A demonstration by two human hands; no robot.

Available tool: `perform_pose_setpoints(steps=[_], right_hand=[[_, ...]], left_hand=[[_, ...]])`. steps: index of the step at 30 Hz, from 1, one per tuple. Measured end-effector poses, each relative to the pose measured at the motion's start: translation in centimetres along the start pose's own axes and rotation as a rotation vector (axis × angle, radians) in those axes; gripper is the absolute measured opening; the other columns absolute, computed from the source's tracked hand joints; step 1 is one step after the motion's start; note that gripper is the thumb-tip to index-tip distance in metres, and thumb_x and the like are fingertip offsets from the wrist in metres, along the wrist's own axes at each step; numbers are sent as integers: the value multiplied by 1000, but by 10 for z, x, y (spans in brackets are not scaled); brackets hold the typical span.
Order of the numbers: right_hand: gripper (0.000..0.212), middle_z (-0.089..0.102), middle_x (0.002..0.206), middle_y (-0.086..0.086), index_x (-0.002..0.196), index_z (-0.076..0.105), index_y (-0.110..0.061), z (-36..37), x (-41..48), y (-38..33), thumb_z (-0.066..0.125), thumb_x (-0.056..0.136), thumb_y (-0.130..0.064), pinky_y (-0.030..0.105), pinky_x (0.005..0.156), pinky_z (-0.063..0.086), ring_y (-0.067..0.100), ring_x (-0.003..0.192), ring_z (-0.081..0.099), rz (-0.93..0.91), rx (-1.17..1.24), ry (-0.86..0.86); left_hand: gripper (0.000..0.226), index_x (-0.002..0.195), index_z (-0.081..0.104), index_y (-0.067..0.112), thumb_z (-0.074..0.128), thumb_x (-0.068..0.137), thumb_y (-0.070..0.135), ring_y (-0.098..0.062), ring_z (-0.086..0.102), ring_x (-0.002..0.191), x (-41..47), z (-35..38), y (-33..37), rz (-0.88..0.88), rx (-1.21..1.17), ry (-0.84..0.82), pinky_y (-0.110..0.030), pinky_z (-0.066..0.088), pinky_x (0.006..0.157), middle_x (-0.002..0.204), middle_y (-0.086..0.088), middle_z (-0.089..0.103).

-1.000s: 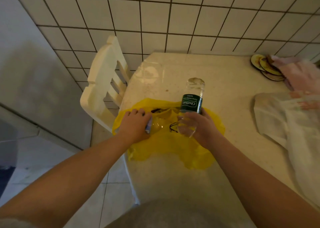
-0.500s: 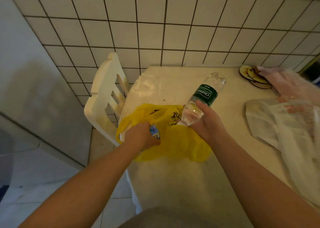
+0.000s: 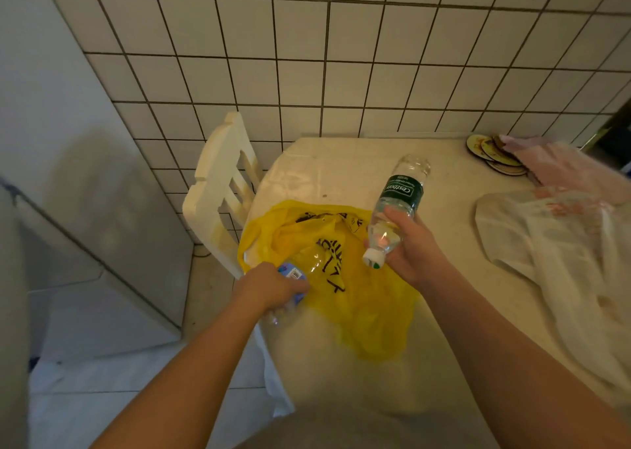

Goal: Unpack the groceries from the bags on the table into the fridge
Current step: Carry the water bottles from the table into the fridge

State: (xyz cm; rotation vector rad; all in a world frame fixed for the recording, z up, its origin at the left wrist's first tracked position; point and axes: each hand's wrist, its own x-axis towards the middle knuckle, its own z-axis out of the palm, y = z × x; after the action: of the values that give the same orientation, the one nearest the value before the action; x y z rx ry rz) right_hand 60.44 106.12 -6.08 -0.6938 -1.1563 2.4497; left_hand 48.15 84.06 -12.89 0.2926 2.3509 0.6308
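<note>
A flat yellow plastic bag (image 3: 362, 298) with black print lies near the table's left edge. My right hand (image 3: 413, 250) grips a clear water bottle with a dark green label (image 3: 401, 192), held above the bag with its white cap pointing down toward me. My left hand (image 3: 269, 289) is closed around a second clear bottle with a blue label (image 3: 309, 266), which lies across the bag's left side. A white plastic bag (image 3: 560, 260) is spread on the table's right side.
The pale table (image 3: 341, 175) stands against a tiled wall. A white chair (image 3: 218, 189) is tucked in at its left side. A grey appliance (image 3: 102, 230) stands further left. Round coasters (image 3: 491, 151) and a pink cloth (image 3: 566, 167) lie at the back right.
My left hand has drawn the blue-labelled bottle out over the yellow bag toward the table's left edge. My right hand holds the green-labelled bottle steeper, cap down.
</note>
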Motion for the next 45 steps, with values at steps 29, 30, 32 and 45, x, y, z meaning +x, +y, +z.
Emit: perform_pose_setpoints(steps=[29, 30, 32, 45], right_hand=[[32, 69, 103, 18, 108, 66, -20, -26, -290, 114, 81, 81, -13, 39, 59, 61, 35, 69, 74, 94, -911, -237], [28, 70, 96, 17, 104, 65, -20, -17, -297, 123, 81, 81, -18, 39, 57, 60, 33, 67, 73, 81, -933, -245], [24, 70, 89, 15, 98, 65, -17, 2, -310, 145, 80, 82, -24, 34, 53, 57, 30, 66, 71, 36, -958, -281], [15, 55, 73, -15, 85, 58, -32, 199, -385, 319, 71, 87, -39, 29, 63, 45, 12, 69, 50, -193, -874, -785]], left_hand=[[51, 115, 66, 13, 79, 78, 45, -31, 75, 83, -345, 161, -203, -222, -1110, 287, -42, 61, 70, 93, -13, 77], [55, 115, 66, 14, 80, 73, 47, -32, 75, 83, -354, 164, -214, -232, -1122, 308, -43, 61, 71, 93, -13, 77], [52, 115, 66, 15, 80, 74, 44, -32, 75, 83, -372, 167, -235, -250, -1118, 353, -45, 61, 71, 93, -13, 77], [46, 114, 60, 25, 83, 74, 29, -25, 73, 93, -446, 76, -420, -224, -1201, 707, -43, 62, 78, 108, -8, 73]])
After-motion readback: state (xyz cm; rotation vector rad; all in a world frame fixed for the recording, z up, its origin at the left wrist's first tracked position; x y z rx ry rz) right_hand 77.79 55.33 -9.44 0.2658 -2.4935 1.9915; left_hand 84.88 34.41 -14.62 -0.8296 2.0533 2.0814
